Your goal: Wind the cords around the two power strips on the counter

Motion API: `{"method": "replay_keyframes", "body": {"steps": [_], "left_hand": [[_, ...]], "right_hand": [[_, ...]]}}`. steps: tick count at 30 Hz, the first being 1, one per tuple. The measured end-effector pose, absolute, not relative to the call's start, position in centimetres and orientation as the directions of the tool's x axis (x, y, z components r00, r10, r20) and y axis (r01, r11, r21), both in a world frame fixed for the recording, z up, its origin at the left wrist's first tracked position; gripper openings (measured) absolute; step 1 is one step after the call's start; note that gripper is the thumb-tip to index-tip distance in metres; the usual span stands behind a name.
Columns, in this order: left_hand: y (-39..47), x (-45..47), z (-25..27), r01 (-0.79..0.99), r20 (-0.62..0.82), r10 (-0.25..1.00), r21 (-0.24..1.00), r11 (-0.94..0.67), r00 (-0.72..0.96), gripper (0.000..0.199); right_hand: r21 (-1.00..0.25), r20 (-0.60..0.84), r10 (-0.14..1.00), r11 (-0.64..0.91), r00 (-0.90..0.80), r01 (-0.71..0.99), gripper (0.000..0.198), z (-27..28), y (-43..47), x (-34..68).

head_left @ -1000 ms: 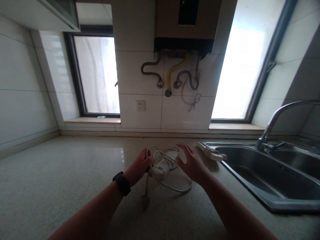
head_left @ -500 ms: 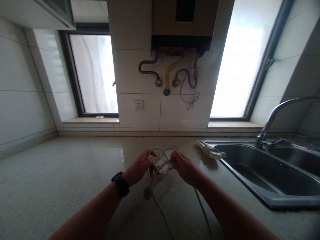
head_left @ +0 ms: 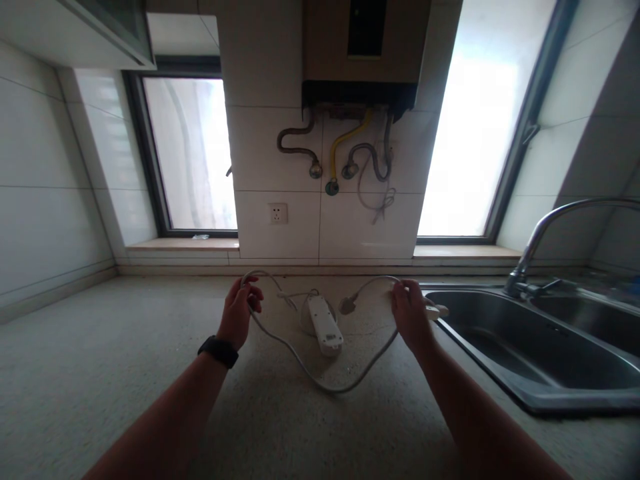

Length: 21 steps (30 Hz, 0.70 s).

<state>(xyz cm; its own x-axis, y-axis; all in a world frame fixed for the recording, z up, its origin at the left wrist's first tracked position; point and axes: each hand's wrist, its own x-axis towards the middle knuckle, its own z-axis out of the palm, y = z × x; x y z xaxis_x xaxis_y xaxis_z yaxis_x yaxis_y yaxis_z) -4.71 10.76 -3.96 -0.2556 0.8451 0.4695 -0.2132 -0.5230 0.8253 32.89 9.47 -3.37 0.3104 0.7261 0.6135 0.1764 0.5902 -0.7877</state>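
A white power strip (head_left: 325, 325) lies on the speckled countertop (head_left: 165, 333), with loops of its cord behind it. My left hand (head_left: 240, 307), a black watch on its wrist, is closed round the grey-white power cord (head_left: 300, 363). My right hand (head_left: 409, 308) grips the same cord farther along, so a length sags between both hands in front of the strip. From the right hand a short end runs left to the plug (head_left: 348, 305), which hangs near the strip. Behind my right hand a second white object (head_left: 436, 311) is mostly hidden.
To the right is a steel double sink (head_left: 500, 347) with a curved faucet (head_left: 537, 240). A wall socket (head_left: 278, 213) sits above the counter's back edge. Higher up hangs a water heater (head_left: 330, 47) with a yellow pipe (head_left: 345, 143) and metal hoses.
My hands have moved apart, left and right, drawing out the cord that was bunched over the strip. The plug has swung from the lower left to the right of the strip.
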Motion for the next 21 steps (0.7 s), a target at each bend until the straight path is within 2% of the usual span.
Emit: {"method": "replay_keyframes", "body": {"steps": [3, 7, 12, 16, 21], "left_hand": [[10.4, -4.5, -3.7, -0.268, 0.469, 0.858, 0.817, -0.511, -0.209, 0.028], [10.1, -3.7, -3.5, -0.326, 0.487, 0.867, 0.806, -0.494, -0.108, 0.035], [9.7, -2.9, -3.8, -0.311, 0.483, 0.871, 0.844, -0.436, 0.088, 0.051], [9.4, -2.7, -4.6, -0.206, 0.422, 0.854, 0.904, -0.374, 0.305, 0.067], [9.3, -2.2, -5.7, -0.111, 0.368, 0.821, 0.927, -0.357, 0.437, 0.079]], "right_hand": [[-0.809, 0.586, 0.753, 0.567, 0.299, 0.157, 0.04, -3.9, 9.5, 31.7], [-0.859, 0.508, 0.856, 0.498, 0.091, 0.117, 0.037, -4.4, 9.1, 30.3], [-0.887, 0.443, 0.892, 0.45, -0.086, 0.102, 0.036, -4.6, 8.7, 29.7], [-0.852, 0.46, 0.88, 0.474, -0.114, 0.222, 0.031, -4.7, 8.8, 30.0], [-0.795, 0.48, 0.875, 0.462, -0.059, 0.392, 0.027, -4.6, 8.9, 30.4]]}}
